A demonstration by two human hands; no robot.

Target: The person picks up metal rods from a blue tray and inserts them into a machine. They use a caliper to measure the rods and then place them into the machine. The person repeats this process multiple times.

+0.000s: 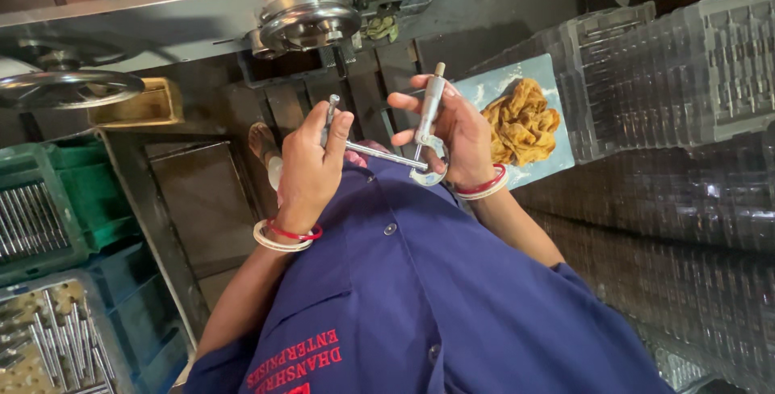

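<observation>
A thin metal rod [379, 154] is held in front of the chest, between the two hands. Its long axis runs almost level, from the left hand [309, 169] toward the right hand [454, 137]. The fingers [337, 132] of the left hand are closed around one end of the rod. The other end lies in the curved frame of a micrometer [429, 123], which is gripped upright by the closed right fingers. The rod looks slim, straight and shiny grey. A yellow cloth [521, 122] is seen just beside the right hand.
</observation>
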